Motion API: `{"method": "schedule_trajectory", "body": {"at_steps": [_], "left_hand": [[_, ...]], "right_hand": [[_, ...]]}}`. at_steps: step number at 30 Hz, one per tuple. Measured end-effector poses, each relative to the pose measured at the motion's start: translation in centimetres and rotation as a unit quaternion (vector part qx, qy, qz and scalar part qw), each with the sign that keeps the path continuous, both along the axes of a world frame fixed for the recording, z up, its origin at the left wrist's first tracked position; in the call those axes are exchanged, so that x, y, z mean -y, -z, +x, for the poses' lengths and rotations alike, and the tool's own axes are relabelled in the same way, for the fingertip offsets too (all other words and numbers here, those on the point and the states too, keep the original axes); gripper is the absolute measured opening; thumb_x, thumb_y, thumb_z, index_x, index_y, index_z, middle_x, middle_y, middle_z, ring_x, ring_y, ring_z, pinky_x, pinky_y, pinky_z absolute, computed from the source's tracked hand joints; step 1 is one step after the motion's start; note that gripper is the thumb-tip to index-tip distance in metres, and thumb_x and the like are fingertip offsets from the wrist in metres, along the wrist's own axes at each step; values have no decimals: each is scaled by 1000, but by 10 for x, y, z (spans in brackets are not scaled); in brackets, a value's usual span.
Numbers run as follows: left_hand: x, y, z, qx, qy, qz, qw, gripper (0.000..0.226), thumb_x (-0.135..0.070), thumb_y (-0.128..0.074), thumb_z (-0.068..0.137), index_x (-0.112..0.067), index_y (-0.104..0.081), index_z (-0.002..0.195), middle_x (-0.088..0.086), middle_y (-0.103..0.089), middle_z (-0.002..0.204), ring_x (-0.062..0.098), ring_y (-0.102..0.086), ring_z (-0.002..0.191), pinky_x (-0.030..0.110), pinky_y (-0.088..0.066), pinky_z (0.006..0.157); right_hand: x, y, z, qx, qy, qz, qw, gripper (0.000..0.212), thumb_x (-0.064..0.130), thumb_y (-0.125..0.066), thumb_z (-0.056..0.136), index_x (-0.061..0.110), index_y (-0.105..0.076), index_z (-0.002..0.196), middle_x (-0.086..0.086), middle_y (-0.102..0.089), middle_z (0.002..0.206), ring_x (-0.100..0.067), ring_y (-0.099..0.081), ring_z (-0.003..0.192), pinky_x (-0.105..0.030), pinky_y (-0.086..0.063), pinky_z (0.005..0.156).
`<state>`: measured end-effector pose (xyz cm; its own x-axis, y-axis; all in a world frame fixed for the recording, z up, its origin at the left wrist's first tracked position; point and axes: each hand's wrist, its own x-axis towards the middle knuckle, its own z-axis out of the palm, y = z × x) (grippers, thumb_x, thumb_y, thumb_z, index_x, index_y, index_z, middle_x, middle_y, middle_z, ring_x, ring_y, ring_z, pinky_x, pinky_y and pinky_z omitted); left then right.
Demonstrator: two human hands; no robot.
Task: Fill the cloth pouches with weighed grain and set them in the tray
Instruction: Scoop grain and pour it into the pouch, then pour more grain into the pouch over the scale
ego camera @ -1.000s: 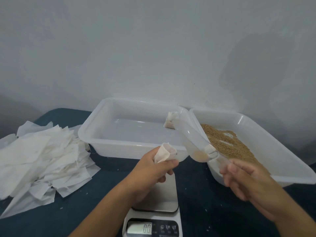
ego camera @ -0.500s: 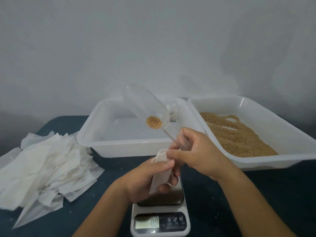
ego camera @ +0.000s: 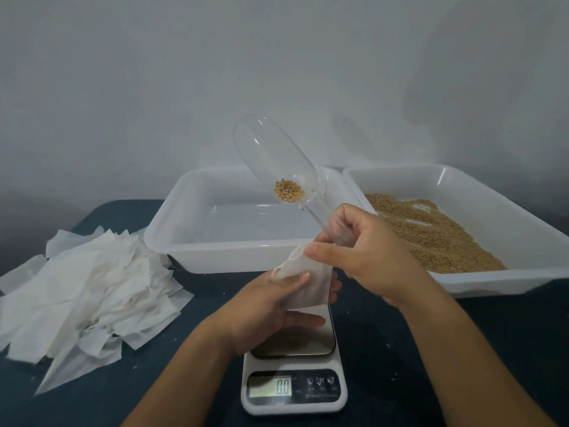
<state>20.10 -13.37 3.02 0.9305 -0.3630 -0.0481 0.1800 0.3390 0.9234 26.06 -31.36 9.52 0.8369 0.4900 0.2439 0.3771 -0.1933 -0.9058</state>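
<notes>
My left hand point(ego camera: 271, 312) holds a white cloth pouch point(ego camera: 303, 280) above the steel platform of the scale point(ego camera: 292, 374). My right hand point(ego camera: 366, 257) grips the handle of a clear plastic scoop point(ego camera: 274, 163), which tilts up to the left with a small clump of grain point(ego camera: 288, 190) at its handle end. The right hand's fingers also touch the pouch's mouth. The scale display reads 0.0. A white tray point(ego camera: 215, 257) stands behind the scale. The tray point(ego camera: 480, 282) on the right holds loose brown grain point(ego camera: 431, 232).
A heap of flat white pouches point(ego camera: 83, 300) lies at the left on the dark blue tabletop point(ego camera: 385, 349). A pale wall rises close behind the trays. The two trays sit side by side, touching.
My right hand brought the scoop from the grain tray over to the pouch and tipped its bowl upward. The pouch now hangs more unfolded in my left hand.
</notes>
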Motion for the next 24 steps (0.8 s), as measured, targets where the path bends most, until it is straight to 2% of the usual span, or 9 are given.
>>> {"method": "schedule_trajectory", "body": {"at_steps": [3,6,8,11,12,14,17,21,24], "left_hand": [[-1,0,1,7,-9,-16,1000,45,-46,-73,92,-26,-69,132,13,-67,134,32,-62,129,43,-57,92],[-2,2,1,11,-15,-19,1000,42,-38,-78,90,-25,-71,129,13,-69,130,30,-66,124,33,-59,86],[-2,4,1,-4,-40,-16,999,37,-33,-77,90,-22,-73,124,14,-71,127,28,-68,121,29,-58,84],[-1,6,1,-53,-86,-39,994,42,-34,-74,92,-11,-69,128,15,-74,121,26,-71,115,29,-60,80],[-1,6,2,-66,-96,-49,992,45,-36,-72,93,-10,-67,129,15,-75,120,26,-72,114,31,-61,80],[-2,4,2,-70,-104,-58,991,44,-40,-66,94,-12,-68,129,13,-75,121,25,-72,114,35,-61,85],[-2,2,0,-20,-108,1,994,32,-47,-58,98,-30,-77,117,7,-75,122,23,-71,116,40,-58,96],[-6,1,-4,39,-103,73,991,31,-47,-53,100,-36,-75,120,6,-74,124,24,-70,118,41,-54,105],[-19,0,-9,90,-123,140,978,29,-40,-58,100,-31,-74,122,4,-75,121,22,-70,116,37,-55,103]], "right_hand": [[2,-7,1,12,1,-32,999,34,28,-87,81,42,-60,67,2,-76,86,3,-57,56,-14,-44,53],[4,-13,0,3,-10,-35,999,30,28,-86,82,35,-59,72,6,-79,95,5,-56,52,-11,-42,48],[6,-17,-2,-12,-9,-35,999,23,39,-85,78,43,-64,71,6,-78,102,5,-54,52,-13,-42,47],[17,-21,-2,-26,19,-36,999,19,54,-81,68,44,-65,70,-6,-76,101,1,-49,48,-16,-41,45],[20,-22,-2,-22,29,-47,998,19,54,-80,68,43,-64,70,-5,-77,101,0,-49,47,-16,-42,45],[24,-24,-2,-17,28,-69,997,19,49,-81,74,43,-63,71,10,-78,105,4,-53,48,-14,-42,45],[19,-17,-3,-24,-3,-89,996,26,42,-83,78,45,-60,69,18,-76,112,4,-55,52,-16,-41,45],[6,3,-3,25,18,-76,997,43,23,-85,83,40,-51,63,4,-74,84,-4,-52,57,-16,-41,50],[6,12,-6,9,14,-13,1000,52,10,-85,82,37,-46,59,12,-63,66,-6,-60,66,-12,-42,48]]}}
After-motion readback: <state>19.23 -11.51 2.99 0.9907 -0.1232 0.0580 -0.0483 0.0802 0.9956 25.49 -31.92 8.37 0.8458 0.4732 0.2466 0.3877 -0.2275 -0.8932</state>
